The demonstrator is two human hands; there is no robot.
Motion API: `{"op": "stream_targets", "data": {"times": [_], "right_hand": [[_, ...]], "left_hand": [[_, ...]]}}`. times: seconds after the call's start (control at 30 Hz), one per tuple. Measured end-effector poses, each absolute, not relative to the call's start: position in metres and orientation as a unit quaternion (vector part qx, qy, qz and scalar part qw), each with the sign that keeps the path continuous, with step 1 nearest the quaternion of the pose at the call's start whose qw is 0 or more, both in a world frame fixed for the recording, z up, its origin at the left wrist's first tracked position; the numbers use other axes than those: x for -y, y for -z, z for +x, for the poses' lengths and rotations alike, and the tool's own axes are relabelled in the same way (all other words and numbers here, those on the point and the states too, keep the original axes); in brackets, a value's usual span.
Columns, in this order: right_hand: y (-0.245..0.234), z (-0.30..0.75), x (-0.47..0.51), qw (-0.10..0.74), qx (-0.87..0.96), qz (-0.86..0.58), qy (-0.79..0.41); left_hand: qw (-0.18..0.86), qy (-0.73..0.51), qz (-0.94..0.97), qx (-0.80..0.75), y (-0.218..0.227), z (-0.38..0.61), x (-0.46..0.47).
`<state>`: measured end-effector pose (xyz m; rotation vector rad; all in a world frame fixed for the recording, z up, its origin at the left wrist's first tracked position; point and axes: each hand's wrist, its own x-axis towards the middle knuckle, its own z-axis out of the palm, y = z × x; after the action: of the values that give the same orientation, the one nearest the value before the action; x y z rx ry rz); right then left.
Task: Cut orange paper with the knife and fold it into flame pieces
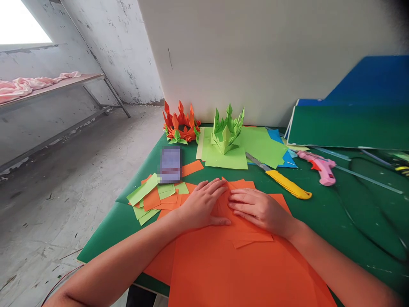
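Note:
My left hand (204, 207) lies flat with fingers stretched out on a small folded orange paper piece (238, 221). My right hand (260, 209) presses flat on the same piece from the right, its fingers pointing left and close to the left hand's fingertips. The piece rests on a stack of large orange sheets (223, 273) at the near edge of the green table (332, 213). Neither hand grips anything.
Orange and light-green paper scraps (153, 198) lie left of my hands, beside a blurred phone (170, 164). An orange origami crown (179, 123) and a green one (227, 130) stand at the back. A yellow utility knife (284, 182), pink glue gun (319, 167) and coloured boards (351, 123) sit right.

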<state>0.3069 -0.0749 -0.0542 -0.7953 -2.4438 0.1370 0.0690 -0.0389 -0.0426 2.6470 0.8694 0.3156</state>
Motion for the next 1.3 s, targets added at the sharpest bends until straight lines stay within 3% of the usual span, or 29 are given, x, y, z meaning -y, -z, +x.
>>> {"op": "stream_targets", "data": {"times": [1.3], "right_hand": [[0.0569, 0.3065, 0.0749, 0.288, 0.919, -0.266, -0.039]], "left_hand": [[0.156, -0.087, 0.933, -0.312, 0.0390, 0.0711, 0.0395]]}}
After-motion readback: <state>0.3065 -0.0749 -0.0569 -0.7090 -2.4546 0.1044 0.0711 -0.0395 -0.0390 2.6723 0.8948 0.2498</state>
